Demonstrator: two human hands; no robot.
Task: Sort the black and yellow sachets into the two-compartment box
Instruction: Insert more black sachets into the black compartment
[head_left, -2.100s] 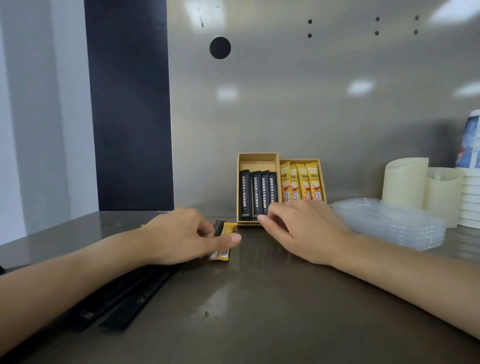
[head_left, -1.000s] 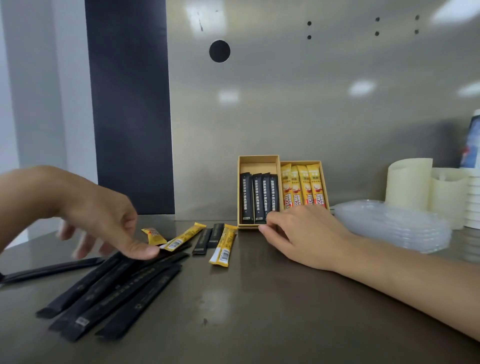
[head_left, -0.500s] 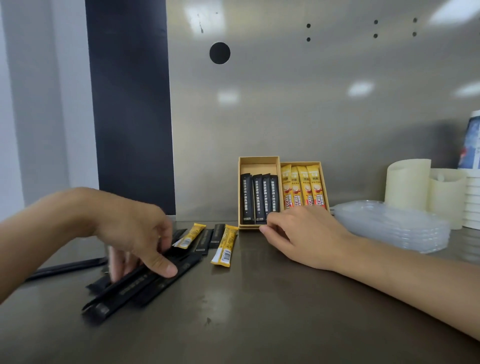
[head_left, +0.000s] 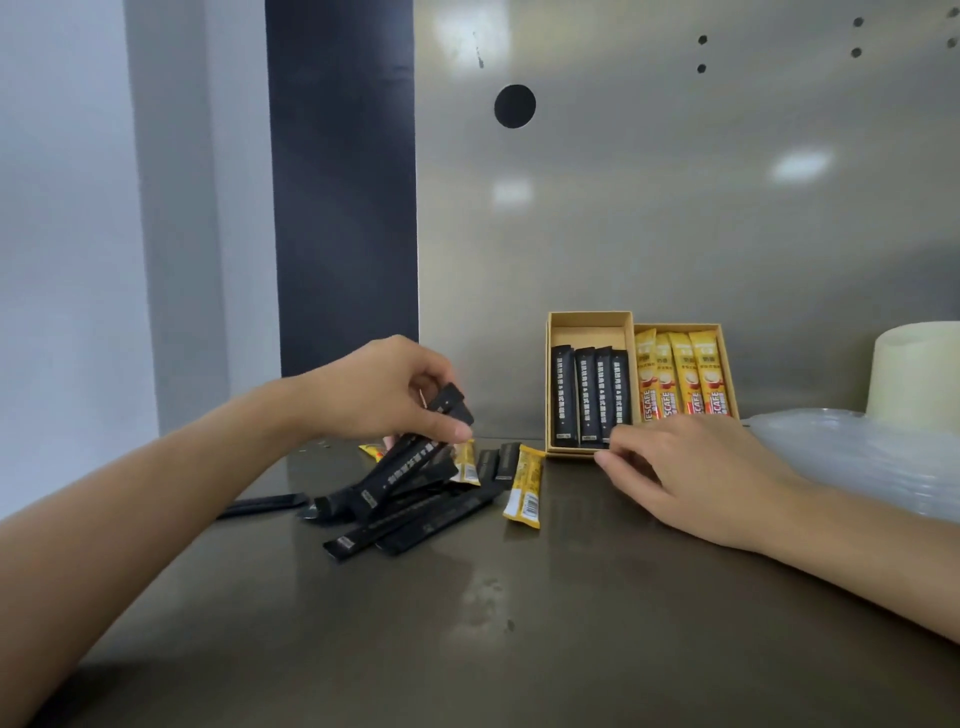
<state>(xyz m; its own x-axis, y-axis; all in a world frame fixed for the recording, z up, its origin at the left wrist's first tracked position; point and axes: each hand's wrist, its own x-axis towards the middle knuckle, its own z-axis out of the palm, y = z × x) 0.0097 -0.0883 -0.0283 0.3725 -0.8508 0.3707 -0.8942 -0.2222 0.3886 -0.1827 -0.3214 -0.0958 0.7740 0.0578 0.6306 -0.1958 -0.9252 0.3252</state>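
A tan two-compartment box (head_left: 589, 322) leans against the metal back wall, with several black sachets in its left half and several yellow sachets (head_left: 680, 374) in its right half. My left hand (head_left: 379, 389) pinches black sachets (head_left: 410, 457) by their upper ends, lifted and tilted over a loose pile of black sachets (head_left: 415, 525) on the table. A yellow sachet (head_left: 523, 486) lies to the right of the pile, and others peek out behind my held sachets. My right hand (head_left: 691, 473) rests on the table with its fingertips at the box's front edge.
A stack of clear plastic lids (head_left: 862, 457) sits to the right of the box, with a cream cylinder (head_left: 917, 374) behind it. One black sachet (head_left: 262, 504) lies apart at the left. A dark panel (head_left: 343, 208) and metal wall close the back.
My left hand swept the black sachets together, closed on some and raised them off the table. My right hand has stayed at the box's front edge.
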